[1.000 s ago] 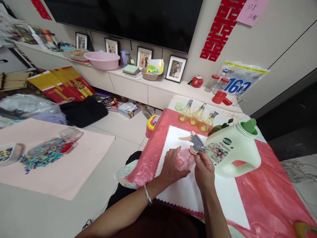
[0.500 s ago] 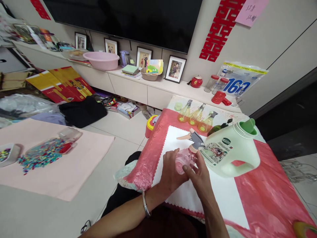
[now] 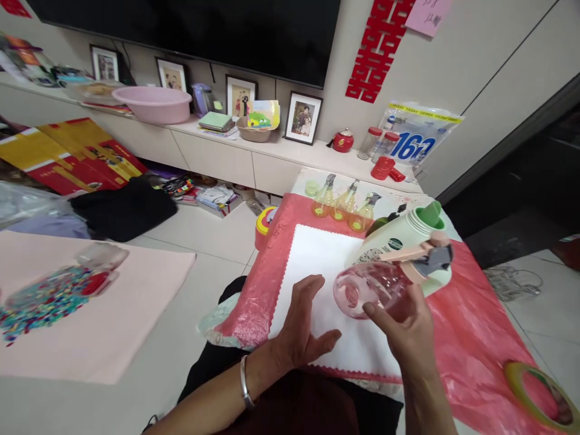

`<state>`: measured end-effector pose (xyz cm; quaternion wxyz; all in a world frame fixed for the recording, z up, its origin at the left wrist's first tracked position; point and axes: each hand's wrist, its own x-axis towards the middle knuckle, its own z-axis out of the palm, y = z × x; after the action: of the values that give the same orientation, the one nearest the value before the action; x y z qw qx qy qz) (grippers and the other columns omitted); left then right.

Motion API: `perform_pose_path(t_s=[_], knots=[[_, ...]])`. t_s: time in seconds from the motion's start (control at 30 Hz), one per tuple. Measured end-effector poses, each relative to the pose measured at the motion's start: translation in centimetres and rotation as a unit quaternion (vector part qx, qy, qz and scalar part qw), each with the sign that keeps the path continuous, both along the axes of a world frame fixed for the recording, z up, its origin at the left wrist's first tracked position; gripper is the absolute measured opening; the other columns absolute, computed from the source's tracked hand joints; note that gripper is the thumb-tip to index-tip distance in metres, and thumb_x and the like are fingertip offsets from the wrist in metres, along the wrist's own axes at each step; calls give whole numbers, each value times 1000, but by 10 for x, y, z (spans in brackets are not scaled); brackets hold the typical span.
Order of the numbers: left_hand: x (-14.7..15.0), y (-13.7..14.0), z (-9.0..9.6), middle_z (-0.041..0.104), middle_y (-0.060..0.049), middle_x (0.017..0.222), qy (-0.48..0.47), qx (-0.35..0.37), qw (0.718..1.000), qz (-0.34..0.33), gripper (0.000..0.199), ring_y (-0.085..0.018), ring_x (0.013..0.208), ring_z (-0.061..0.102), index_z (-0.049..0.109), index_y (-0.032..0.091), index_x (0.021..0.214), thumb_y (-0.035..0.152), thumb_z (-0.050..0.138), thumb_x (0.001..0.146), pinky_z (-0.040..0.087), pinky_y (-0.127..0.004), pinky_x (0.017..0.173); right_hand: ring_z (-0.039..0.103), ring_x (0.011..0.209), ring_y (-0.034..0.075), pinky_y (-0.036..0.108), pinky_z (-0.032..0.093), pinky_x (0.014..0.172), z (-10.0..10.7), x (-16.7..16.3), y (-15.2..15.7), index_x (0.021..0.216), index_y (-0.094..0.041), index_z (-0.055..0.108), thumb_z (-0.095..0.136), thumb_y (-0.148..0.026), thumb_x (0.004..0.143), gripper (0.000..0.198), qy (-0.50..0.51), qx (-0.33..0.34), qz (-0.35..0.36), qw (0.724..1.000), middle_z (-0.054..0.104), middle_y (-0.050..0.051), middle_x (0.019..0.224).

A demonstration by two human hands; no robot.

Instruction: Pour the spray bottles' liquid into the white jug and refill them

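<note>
Right hand point(image 3: 411, 335) is gripping a pink spray bottle point(image 3: 369, 289), tilted sideways over the white sheet point(image 3: 312, 260) on a red-covered table point(image 3: 475, 326). Left hand point(image 3: 304, 329) is nearby, fingers spread. Cluttered shelf point(image 3: 272, 172) behind, big TV point(image 3: 199, 36) above that.

Your left hand point(image 3: 307, 329) no longer touches the pink spray bottle point(image 3: 371, 287); its fingers are spread. Your right hand point(image 3: 408, 323) alone now holds it, farther right, tipped nearly sideways before the pale green jug point(image 3: 396, 244).
</note>
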<state>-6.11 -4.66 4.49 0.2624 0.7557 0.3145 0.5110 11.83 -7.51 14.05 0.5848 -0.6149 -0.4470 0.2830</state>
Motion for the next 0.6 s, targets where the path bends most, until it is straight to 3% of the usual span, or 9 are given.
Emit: perform_pose_path(t_s=[0.07,0.17,0.27,0.37,0.47,0.6], knots=[[-1,4,-9,41,-18,145,32,-5,999,5,69,-34,137,43,27,25,153,38,59,93,42,-55,112,64,111,30,39,60,89,11,10,-10,130,-21,60,93,-41,69,72,16,30,10,999,63,12,120],[1,16,-30,48,-16,142,117,-20,992,42,51,-33,131,49,43,25,142,24,55,93,45,-53,108,63,113,35,43,62,86,30,28,-31,144,-25,53,94,-40,66,89,19,50,19,998,59,16,129],[2,34,-56,54,-16,141,204,-10,976,74,42,-34,130,51,53,22,133,22,52,91,46,-54,105,61,115,39,50,60,90,54,47,-53,143,-24,56,96,-47,59,95,18,34,-87,995,56,17,133],[3,52,-75,57,-17,142,280,22,953,116,42,-37,134,50,56,19,131,27,53,91,45,-56,106,64,110,39,52,61,86,73,80,-62,130,-23,65,97,-47,53,86,-22,84,-182,979,60,17,126],[5,61,-83,62,-19,138,346,66,923,153,40,-41,134,52,59,16,128,31,55,91,44,-59,106,64,110,36,48,61,83,77,133,-52,121,-24,66,96,-42,57,73,-69,118,-197,971,62,15,124],[7,59,-80,65,-19,137,380,102,903,173,38,-40,134,54,61,15,129,31,52,95,41,-58,109,64,105,32,51,52,96,62,207,-21,124,-22,64,94,-54,49,87,-136,72,-245,957,65,12,116]])
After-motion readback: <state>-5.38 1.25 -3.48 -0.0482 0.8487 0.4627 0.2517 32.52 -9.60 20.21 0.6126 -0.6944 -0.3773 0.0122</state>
